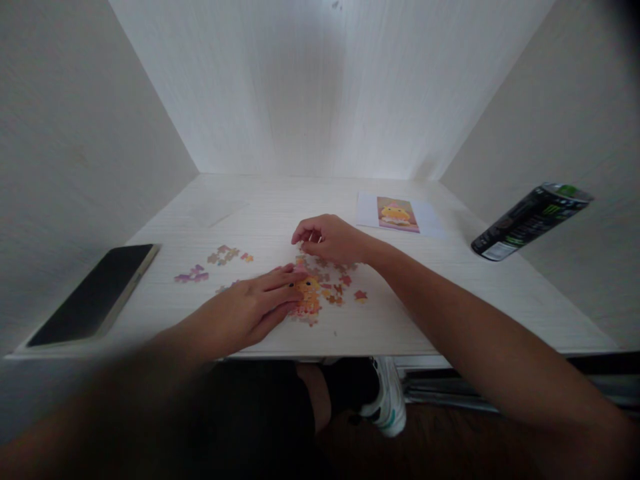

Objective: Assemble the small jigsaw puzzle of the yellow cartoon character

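Nearest, your left hand point(250, 308) is lying flat with fingers stretched out, pressing on the partly joined orange-and-pink cardboard jigsaw cluster point(310, 297) at the near middle of the white wooden desk point(450, 293). Just beyond, your right hand point(327, 238) is curling its fingers together over loose pieces; whether it is gripping one, you cannot tell. Left: scattered purple pieces point(193, 275), black flat phone point(95, 293). Far right: printed reference picture point(397, 214), black drink can point(530, 220).
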`<state>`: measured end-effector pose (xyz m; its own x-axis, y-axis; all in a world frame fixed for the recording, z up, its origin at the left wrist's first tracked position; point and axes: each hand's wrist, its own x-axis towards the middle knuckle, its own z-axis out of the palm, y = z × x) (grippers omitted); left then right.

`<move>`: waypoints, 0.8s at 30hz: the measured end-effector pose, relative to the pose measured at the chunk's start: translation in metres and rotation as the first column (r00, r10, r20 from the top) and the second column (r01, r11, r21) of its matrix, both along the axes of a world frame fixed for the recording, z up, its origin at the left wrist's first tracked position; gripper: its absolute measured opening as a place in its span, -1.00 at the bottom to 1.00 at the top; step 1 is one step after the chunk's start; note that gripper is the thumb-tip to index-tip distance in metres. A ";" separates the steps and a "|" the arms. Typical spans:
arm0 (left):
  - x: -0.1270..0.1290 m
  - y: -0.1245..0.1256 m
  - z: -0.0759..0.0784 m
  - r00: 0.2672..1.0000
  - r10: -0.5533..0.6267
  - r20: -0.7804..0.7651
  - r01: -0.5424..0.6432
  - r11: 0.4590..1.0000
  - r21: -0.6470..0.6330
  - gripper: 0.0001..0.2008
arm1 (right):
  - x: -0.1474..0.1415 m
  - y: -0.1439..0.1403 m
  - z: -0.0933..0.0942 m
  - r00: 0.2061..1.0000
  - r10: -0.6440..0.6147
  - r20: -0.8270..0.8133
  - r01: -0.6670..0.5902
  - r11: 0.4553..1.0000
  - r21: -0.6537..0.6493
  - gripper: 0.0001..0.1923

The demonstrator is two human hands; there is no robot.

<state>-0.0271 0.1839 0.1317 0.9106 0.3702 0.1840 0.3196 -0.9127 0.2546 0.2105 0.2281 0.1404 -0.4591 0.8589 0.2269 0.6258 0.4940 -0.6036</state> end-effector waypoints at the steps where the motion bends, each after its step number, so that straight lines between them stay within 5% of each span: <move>1: -0.001 0.000 0.000 1.000 -0.006 0.000 0.006 1.000 -0.002 -0.72 | 0.000 0.000 -0.001 1.000 0.008 -0.004 -0.008 1.000 0.000 -0.73; 8: -0.001 -0.001 0.002 0.999 -0.002 0.052 0.000 1.000 0.023 -0.75 | -0.001 0.000 0.000 0.999 0.011 -0.039 -0.013 0.999 -0.036 -0.81; 16: -0.010 -0.018 -0.002 0.977 0.205 0.050 -0.209 0.974 0.090 -0.71 | -0.002 -0.005 0.009 0.980 -0.013 -0.197 -0.053 0.943 -0.327 -0.86; 19: -0.012 -0.024 -0.003 0.954 0.297 0.032 -0.298 0.948 0.114 -0.70 | -0.007 -0.016 0.020 0.996 0.089 -0.001 -0.086 0.956 -0.279 -0.79; 24: -0.013 -0.025 -0.002 0.936 0.352 0.026 -0.353 0.932 0.087 -0.72 | -0.023 -0.047 0.037 0.906 0.180 0.383 -0.089 0.966 -0.243 -0.76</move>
